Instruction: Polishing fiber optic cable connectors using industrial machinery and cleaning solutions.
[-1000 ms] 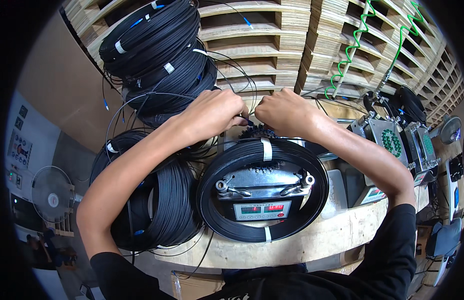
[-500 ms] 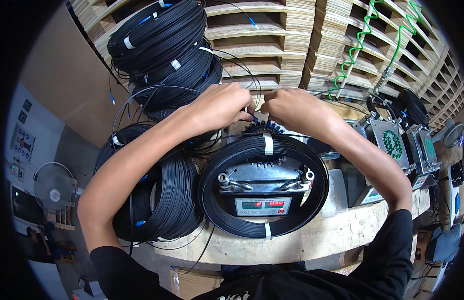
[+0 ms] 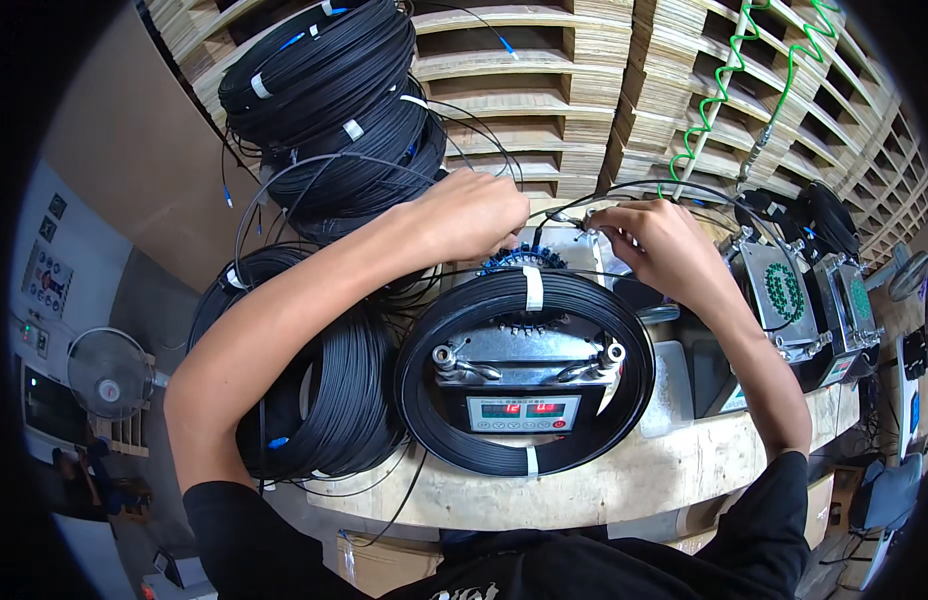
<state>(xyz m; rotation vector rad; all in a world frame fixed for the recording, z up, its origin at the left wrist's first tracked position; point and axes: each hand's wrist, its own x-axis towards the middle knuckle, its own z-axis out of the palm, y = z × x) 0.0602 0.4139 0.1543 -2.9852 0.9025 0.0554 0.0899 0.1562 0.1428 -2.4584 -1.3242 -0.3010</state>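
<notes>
My left hand [image 3: 474, 215] is closed at the left rim of a round fixture ringed with blue-and-black cable connectors [image 3: 524, 258]. Its fingertips are mostly hidden, so what they pinch cannot be made out. To the right, my right hand [image 3: 652, 235] has its fingers drawn together beside a metal clamp lever [image 3: 564, 217]; what lies between them is too small to tell. The fixture sits on a metal benchtop machine with a lit red display [image 3: 526, 410]. A coil of black cable [image 3: 421, 400], bound with white tape, stands around the machine's front.
Stacked black cable coils [image 3: 329, 110] rise at the back left, with another coil [image 3: 354, 400] below. Two similar machines with green-ringed plates [image 3: 784, 290] stand right on the wooden table [image 3: 464, 497]. A clear tray [image 3: 669, 385] lies between. Green coiled hoses [image 3: 696, 130] hang before stacked pallets.
My right hand has moved right, away from my left hand and the connector ring. A black cable now arcs from near it toward the right. The display reading has changed.
</notes>
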